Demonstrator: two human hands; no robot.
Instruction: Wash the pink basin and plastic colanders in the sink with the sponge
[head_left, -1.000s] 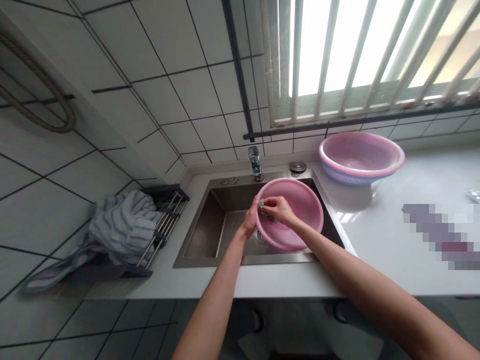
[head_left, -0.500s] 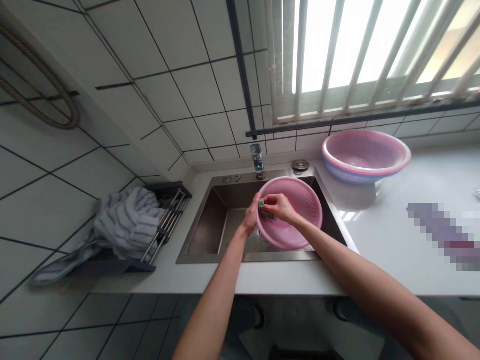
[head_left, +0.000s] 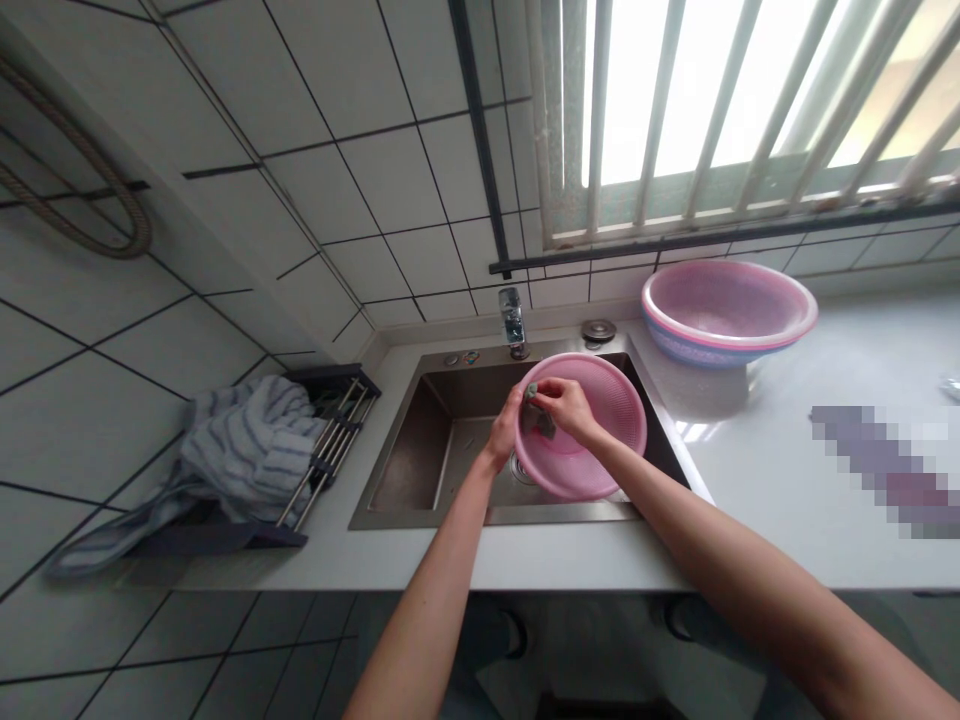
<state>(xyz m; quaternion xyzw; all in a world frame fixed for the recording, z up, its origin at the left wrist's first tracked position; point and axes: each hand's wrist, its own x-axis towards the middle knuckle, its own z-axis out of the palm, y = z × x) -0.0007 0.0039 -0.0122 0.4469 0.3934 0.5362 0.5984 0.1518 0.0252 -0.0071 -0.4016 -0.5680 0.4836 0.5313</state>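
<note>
A pink plastic strainer basket [head_left: 600,420] is held tilted over the steel sink [head_left: 420,450]. My left hand [head_left: 504,430] grips the basket's left rim from outside. My right hand [head_left: 564,405] is closed on a small grey-green scrubbing cloth [head_left: 541,420] and presses it against the inside of the basket near that rim. The faucet [head_left: 513,322] stands just behind the basket.
A second pink basin nested in a blue one [head_left: 724,310] sits on the white counter [head_left: 787,470] at the back right. A striped cloth [head_left: 240,445] lies over a dish rack [head_left: 330,420] left of the sink. Tiled walls and a barred window [head_left: 712,110] close the back.
My right hand with the cloth has shifted slightly up along the basket's inner left rim. The basket and my left hand stay almost where they were.
</note>
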